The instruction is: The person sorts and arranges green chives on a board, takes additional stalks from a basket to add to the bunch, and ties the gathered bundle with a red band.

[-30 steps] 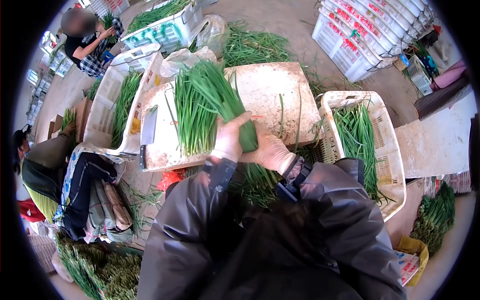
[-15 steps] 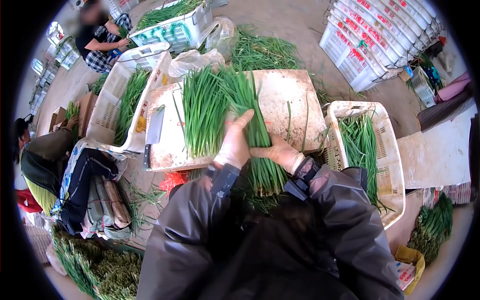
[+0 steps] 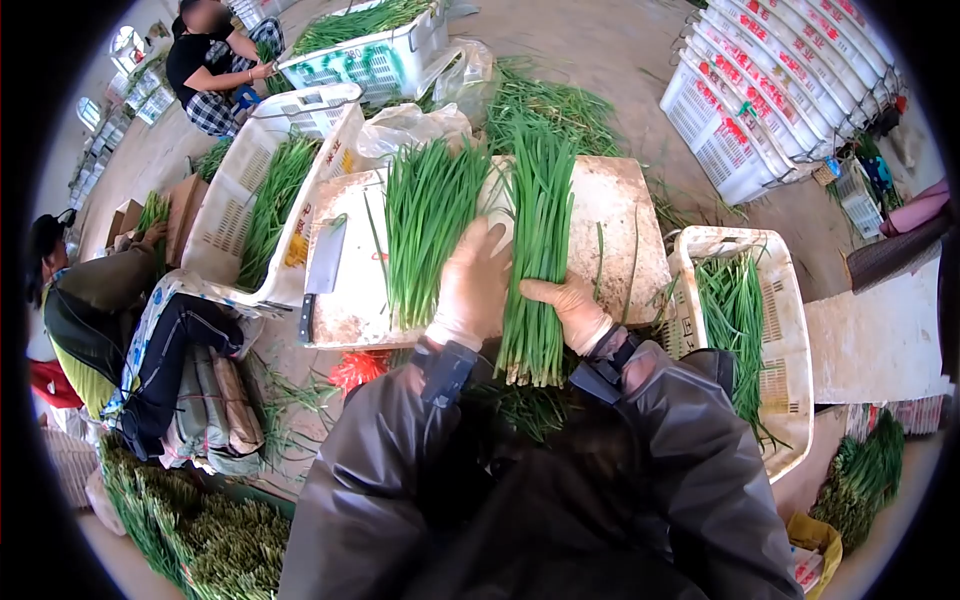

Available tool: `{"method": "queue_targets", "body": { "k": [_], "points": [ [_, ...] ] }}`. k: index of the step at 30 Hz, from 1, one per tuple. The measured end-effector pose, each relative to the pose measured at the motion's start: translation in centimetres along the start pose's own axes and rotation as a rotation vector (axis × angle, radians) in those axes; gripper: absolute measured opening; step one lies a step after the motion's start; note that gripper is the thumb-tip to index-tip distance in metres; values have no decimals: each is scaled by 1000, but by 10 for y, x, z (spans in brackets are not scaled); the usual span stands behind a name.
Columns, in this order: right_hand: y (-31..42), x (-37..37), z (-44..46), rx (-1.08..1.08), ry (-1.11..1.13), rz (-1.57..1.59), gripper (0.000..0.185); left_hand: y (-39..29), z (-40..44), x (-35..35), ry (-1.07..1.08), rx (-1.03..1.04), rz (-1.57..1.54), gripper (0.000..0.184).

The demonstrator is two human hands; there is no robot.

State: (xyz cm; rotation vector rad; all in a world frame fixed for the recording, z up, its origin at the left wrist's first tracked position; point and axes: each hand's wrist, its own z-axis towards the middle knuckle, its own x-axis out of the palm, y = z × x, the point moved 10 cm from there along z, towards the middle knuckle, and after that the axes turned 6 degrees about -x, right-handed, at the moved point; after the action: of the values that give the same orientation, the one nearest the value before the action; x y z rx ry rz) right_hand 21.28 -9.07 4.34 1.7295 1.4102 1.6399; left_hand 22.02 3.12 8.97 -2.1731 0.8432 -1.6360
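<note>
My right hand [image 3: 571,309] is wrapped round a bundle of long green stalks [image 3: 538,250], their pale cut ends pointing toward me past the board's near edge. To the left of that bundle my left hand [image 3: 474,280] is open, fingers stretched along the space between it and a second pile of stalks [image 3: 425,235]. That pile lies flat on the stained white board [image 3: 630,215]. A cleaver [image 3: 327,256] with a dark handle rests at the board's left end. Both hands wear thin pale gloves.
White crates with green stalks stand left [image 3: 215,225] and right [image 3: 791,340] of the board. A plastic bag [image 3: 410,130] and loose greens [image 3: 550,105] lie behind it. Stacked crates [image 3: 725,130] are back right. Two people sit at the left.
The bundle has swung from slanting to nearly upright in view and its cut ends have come level. My left hand has come off it and opened. The view has shifted slightly.
</note>
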Motion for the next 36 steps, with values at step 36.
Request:
{"method": "queue_targets", "body": {
  "k": [36],
  "points": [
    [-55,88,128,-343,-49,-474,66,-111,32,-152,-414,299,225,60]
  ]
}}
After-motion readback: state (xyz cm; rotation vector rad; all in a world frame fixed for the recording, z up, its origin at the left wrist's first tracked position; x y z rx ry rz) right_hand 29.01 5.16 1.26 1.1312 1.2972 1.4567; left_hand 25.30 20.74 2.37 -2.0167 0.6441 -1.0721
